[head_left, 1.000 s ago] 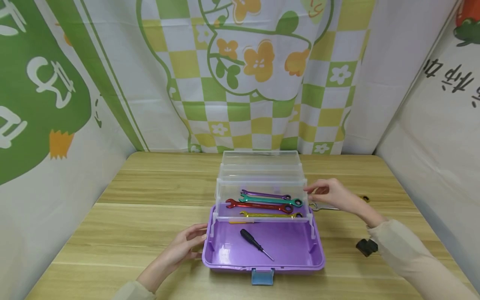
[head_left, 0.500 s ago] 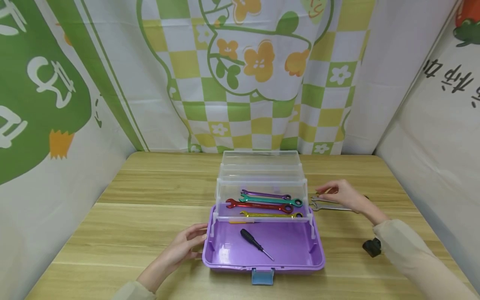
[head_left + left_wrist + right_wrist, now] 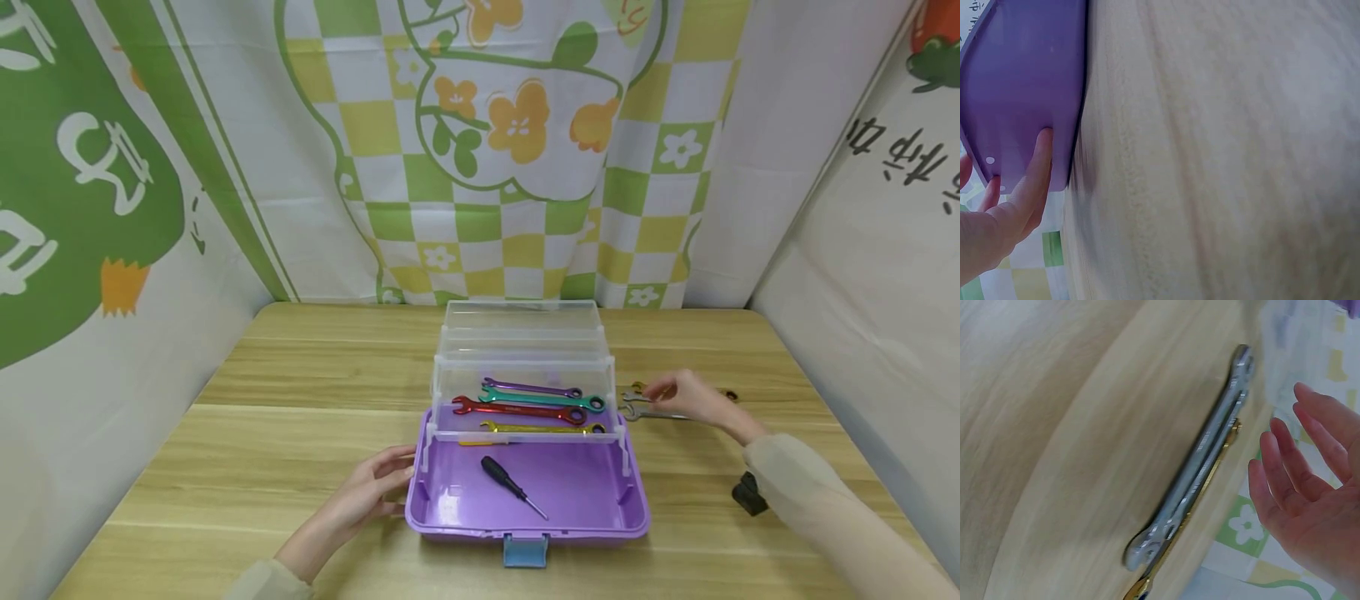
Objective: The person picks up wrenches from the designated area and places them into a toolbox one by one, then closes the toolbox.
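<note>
My left hand [image 3: 367, 492] rests against the left wall of a purple toolbox [image 3: 637, 508]. In the left wrist view its fingertips [image 3: 1044, 139] touch the box's side. Over a group of wrenches on the table, right of the box, hovers my right hand [image 3: 693, 396]. The right wrist view shows its fingers apart and holding nothing, beside silver wrenches [image 3: 1200, 453] and a gold wrench [image 3: 1210, 478]. Clear folding trays [image 3: 523, 343] stand raised on the box. Red [image 3: 517, 410], teal [image 3: 536, 399], purple [image 3: 528, 387] and yellow wrenches [image 3: 540, 429] lie in the lowest tray.
A black-handled screwdriver [image 3: 504, 477] lies in the toolbox's base. Part of something yellow [image 3: 480, 443] shows under the tray's front edge. A blue latch [image 3: 525, 550] hangs at the box's front. Beside the right sleeve is a small black object [image 3: 748, 493]. A patterned curtain [image 3: 517, 242] closes off the back.
My right hand has moved from the tray's right edge rightward, then slightly down over the wrenches on the table. My left hand has stayed at the toolbox.
</note>
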The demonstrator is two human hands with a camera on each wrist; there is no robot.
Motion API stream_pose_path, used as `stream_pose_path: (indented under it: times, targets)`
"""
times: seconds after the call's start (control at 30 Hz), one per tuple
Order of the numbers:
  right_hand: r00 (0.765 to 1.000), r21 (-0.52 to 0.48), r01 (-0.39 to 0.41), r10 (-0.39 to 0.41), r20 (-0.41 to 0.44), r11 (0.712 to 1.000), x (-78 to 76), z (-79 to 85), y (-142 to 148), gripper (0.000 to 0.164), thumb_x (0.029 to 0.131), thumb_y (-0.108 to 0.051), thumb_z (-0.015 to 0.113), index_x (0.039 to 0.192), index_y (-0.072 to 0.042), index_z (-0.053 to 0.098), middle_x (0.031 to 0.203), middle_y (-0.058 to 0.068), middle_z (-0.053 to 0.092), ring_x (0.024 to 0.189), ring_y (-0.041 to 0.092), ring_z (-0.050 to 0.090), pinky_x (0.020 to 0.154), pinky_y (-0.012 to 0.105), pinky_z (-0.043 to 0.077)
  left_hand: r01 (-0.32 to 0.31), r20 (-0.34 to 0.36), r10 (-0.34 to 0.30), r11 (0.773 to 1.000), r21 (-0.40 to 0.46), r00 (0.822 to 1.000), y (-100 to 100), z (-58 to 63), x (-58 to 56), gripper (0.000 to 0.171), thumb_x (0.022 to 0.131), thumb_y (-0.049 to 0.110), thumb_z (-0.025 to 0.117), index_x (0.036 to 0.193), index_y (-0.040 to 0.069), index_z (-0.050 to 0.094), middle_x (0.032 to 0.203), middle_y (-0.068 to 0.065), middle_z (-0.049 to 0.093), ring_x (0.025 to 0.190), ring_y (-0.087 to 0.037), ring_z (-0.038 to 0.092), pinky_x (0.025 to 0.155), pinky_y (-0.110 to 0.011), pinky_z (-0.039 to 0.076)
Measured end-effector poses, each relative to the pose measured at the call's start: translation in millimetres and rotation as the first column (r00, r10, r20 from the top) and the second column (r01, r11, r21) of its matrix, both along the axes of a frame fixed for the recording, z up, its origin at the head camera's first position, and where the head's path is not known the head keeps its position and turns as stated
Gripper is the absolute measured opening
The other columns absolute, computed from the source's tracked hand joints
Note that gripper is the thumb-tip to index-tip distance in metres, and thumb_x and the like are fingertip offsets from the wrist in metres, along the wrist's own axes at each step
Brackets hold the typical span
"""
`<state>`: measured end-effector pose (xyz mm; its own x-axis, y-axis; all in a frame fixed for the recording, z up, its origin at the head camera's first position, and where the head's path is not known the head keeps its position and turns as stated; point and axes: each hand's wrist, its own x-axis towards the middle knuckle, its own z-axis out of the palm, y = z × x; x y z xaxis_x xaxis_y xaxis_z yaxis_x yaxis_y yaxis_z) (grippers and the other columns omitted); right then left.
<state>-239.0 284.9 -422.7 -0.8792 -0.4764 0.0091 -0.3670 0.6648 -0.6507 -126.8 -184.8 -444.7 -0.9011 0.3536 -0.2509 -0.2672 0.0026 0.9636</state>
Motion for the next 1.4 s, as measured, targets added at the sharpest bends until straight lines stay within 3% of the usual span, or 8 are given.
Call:
stream_pose_path:
  times: [0.2,0.47,0.77,1.0,1.2,1.4]
  targets:
    - [0.998,0.053,-0.011,0.014,-0.055,0.999,-4.3,-9.1,0,0.022,0.071,-0.006,0.07,0.088,0.007,0.065,0.083,0.016,0.065,0.071,0.019,0.059,0.062,0.023,0.051,0.002,-0.002,-0.002,1.0,-0.007,1.0,0,0.1,-1.1,0.059,0.087,0.018,0.053,0.132,-0.008,0.025,0.132,-0.032,0.031,0.105,-0.032,0.05,0.083,-0.047,0.048]
    - [0.999,0.07,-0.007,0.01,-0.044,0.998,-5.3,-14.6,-3,0.023,0.069,-0.003,0.07,0.088,0.01,0.064,0.081,0.016,0.065,0.07,0.022,0.058,0.061,0.026,0.051,0.003,-0.007,-0.003,1.0,-0.01,1.0,0,0.8,-1.5,0.058,0.088,0.017,0.052,0.132,-0.009,0.025,0.132,-0.032,0.03,0.105,-0.033,0.05,0.083,-0.046,0.048]
    - [0.999,0.119,0.035,-0.037,0.013,0.992,-6.5,-22.0,-2,0.019,0.071,0.0,0.068,0.088,0.006,0.065,0.078,0.009,0.064,0.068,0.014,0.054,0.057,0.022,0.048,0.0,0.001,0.0,1.0,-0.008,1.0,1,1.6,0.1,0.057,0.088,0.017,0.052,0.132,-0.008,0.026,0.132,-0.031,0.031,0.105,-0.033,0.051,0.083,-0.046,0.049]
    - [0.999,0.146,0.034,-0.034,-0.002,0.989,-7.1,-25.5,-1,0.016,0.072,0.0,0.067,0.087,0.006,0.066,0.08,0.01,0.064,0.07,0.015,0.055,0.058,0.023,0.049,0.02,-0.012,-0.02,1.0,-0.003,1.0,0,-1.3,-0.7,0.059,0.087,0.02,0.053,0.132,-0.007,0.025,0.133,-0.031,0.03,0.106,-0.033,0.05,0.083,-0.047,0.048]
    - [1.0,0.154,0.017,-0.014,-0.025,0.988,-7.3,-25.4,-3,0.012,0.072,0.0,0.066,0.084,0.005,0.067,0.08,0.012,0.064,0.07,0.018,0.058,0.059,0.026,0.052,0.026,-0.001,-0.026,1.0,-0.009,1.0,-4,-8.5,-4.4,0.067,0.082,0.03,0.06,0.132,-0.002,0.03,0.132,-0.026,0.035,0.101,-0.024,0.054,0.083,-0.046,0.048]
    - [1.0,0.135,0.016,-0.014,-0.02,0.991,-8.9,-25.2,-4,0.011,0.072,0.002,0.067,0.081,0.005,0.067,0.076,0.01,0.064,0.067,0.016,0.056,0.057,0.024,0.05,0.046,-0.043,-0.046,0.999,0.006,0.998,-5,-8.1,-2.7,0.068,0.083,0.03,0.058,0.132,-0.006,0.028,0.131,-0.031,0.032,0.102,-0.027,0.053,0.083,-0.048,0.048]
